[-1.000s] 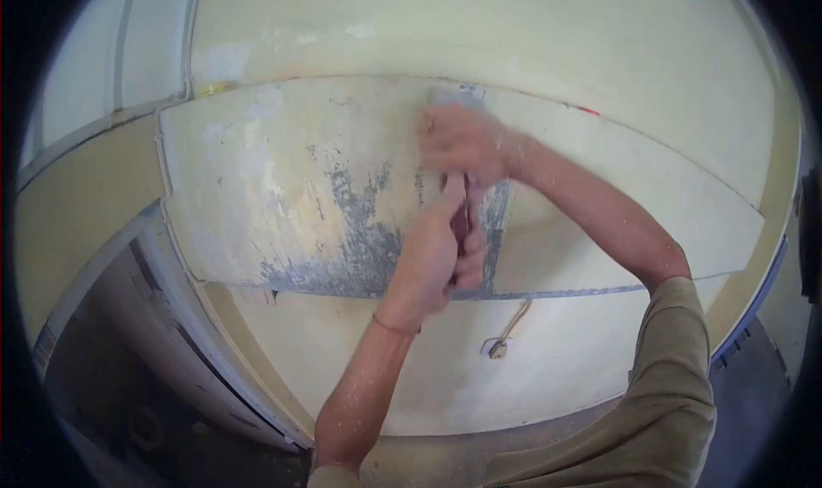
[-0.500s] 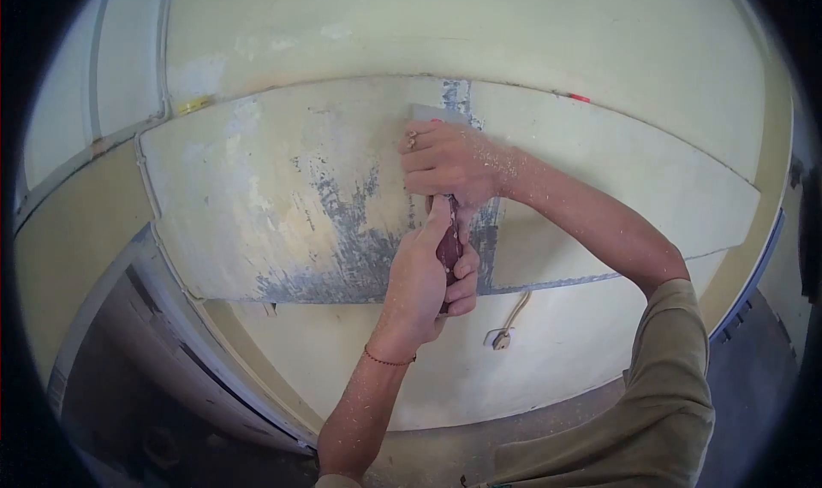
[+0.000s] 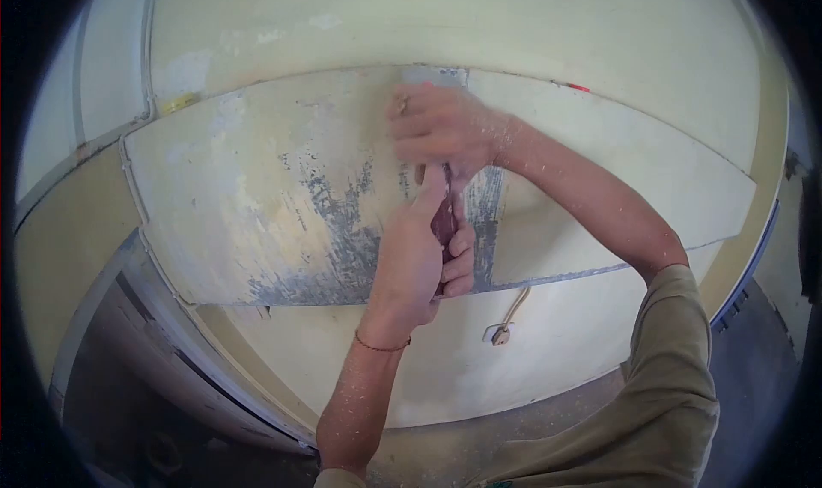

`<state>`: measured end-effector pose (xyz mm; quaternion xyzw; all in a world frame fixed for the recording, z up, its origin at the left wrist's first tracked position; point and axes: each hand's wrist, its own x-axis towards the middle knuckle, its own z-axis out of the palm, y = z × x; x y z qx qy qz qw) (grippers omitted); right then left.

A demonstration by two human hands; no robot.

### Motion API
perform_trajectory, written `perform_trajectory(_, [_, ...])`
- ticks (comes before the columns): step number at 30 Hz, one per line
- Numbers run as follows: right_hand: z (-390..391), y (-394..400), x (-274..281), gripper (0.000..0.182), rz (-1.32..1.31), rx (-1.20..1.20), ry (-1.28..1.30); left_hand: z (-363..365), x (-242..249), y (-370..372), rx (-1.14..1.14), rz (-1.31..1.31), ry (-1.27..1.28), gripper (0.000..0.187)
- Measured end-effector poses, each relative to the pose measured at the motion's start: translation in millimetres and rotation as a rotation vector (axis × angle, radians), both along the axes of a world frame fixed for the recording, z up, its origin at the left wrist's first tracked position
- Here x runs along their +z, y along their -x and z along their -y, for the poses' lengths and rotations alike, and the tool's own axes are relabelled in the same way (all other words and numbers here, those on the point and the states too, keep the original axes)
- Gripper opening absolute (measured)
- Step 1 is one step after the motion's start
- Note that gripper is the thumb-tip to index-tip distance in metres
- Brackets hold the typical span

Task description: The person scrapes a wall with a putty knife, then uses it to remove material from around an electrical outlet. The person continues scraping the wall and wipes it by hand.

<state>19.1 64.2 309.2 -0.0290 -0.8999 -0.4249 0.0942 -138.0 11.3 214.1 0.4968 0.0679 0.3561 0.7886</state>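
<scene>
A scraper [image 3: 444,221] with a dark reddish-brown handle is held against a raised wall panel [image 3: 591,180]. My left hand [image 3: 415,252] is wrapped round the lower handle, thumb pointing up along it. Above it, my right hand [image 3: 441,128], slightly blurred, is closed over the upper part of the scraper near the blade. Most of the blade is hidden by that hand; a grey edge shows just above the knuckles, near the panel's top. Around the hands the cream paint is partly scraped off, baring dark grey patches [image 3: 351,240]. Fine flakes cling to both forearms.
Below the panel, a cable with a plug [image 3: 501,336] hangs by the wall. A small red object [image 3: 578,87] and a yellow one [image 3: 181,104] lie along the panel's top edge. A doorway frame [image 3: 163,317] is at lower left, a blue-edged frame [image 3: 747,261] at right.
Both hands have moved up the panel and slightly left with the scraper, bringing its blade close to the top edge. More grey shows in the strip beside the right wrist.
</scene>
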Motion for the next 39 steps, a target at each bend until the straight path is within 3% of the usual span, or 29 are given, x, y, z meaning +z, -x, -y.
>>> perform_trajectory(6, [3, 0, -6, 0.032, -0.060, 0.047, 0.065, 2, -9, -3, 0.007, -0.037, 0.019, 0.048])
perform_trajectory(9, [7, -5, 9, 0.040, -0.080, -0.107, 0.002, 1, 10, 2, 0.002, -0.031, -0.003, 0.047])
perform_trajectory(12, [6, -4, -1, 0.041, -0.054, -0.064, -0.081, 8, -11, 4, -0.049, -0.049, 0.050, 0.046])
perform_trajectory(14, [8, -4, 0, 0.032, -0.022, -0.053, 0.046, 0, -3, 4, -0.045, -0.034, 0.026, 0.046])
perform_trajectory(17, [10, -1, 18, 0.031, -0.054, -0.054, -0.013, 3, 5, 1, -0.028, -0.022, 0.005, 0.045])
perform_trajectory(20, [8, -3, -9, 0.031, -0.049, -0.074, 0.095, 10, -4, 1, -0.007, -0.023, 0.024, 0.044])
perform_trajectory(26, [4, -8, 23, 0.038, -0.077, -0.080, -0.031, 6, 7, -6, 0.032, 0.028, 0.008, 0.041])
perform_trajectory(30, [12, -3, -13, 0.038, -0.078, -0.023, 0.079, 17, -16, -2, 0.020, -0.027, 0.104, 0.041])
perform_trajectory(39, [3, -3, -3, 0.036, -0.020, 0.051, 0.032, 0, -12, -13, 0.090, 0.006, -0.012, 0.046])
